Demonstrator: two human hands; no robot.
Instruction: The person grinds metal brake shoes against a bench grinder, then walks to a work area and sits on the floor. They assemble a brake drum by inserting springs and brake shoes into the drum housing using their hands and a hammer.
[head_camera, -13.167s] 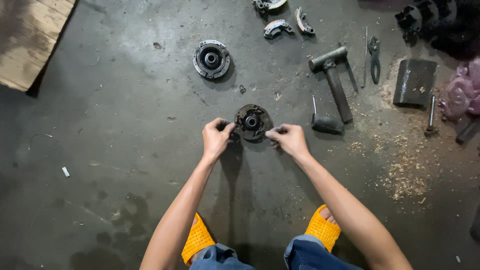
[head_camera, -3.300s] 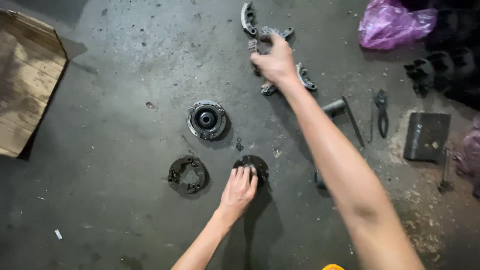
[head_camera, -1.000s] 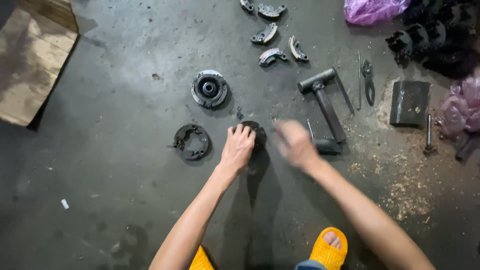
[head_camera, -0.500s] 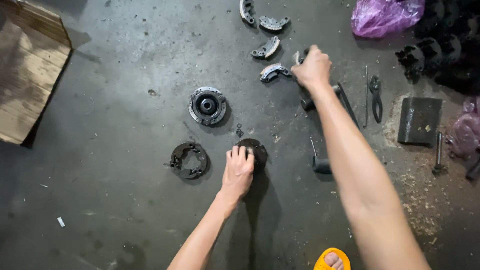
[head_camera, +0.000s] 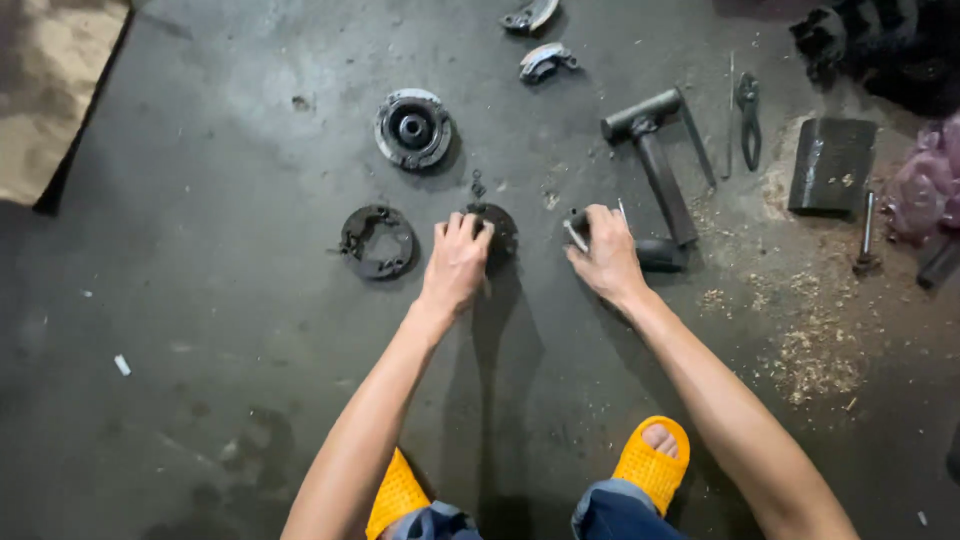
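My left hand presses down on a dark round metal part on the concrete floor, fingers curled over its left edge. My right hand is just to the right of it and grips a small curved metal shoe between thumb and fingers. Left of my left hand, a flat dark ring plate with cut-outs lies apart from it. Farther up sits a round grey hub with a centre hole.
Two more curved shoes lie at the top. A T-shaped metal tool, pliers and a dark metal block are at the right, with sawdust below. Cardboard at top left. My orange sandals are below.
My right hand went up to the curved shoes, took one, and came back down beside the round part. My left hand stayed on the round part.
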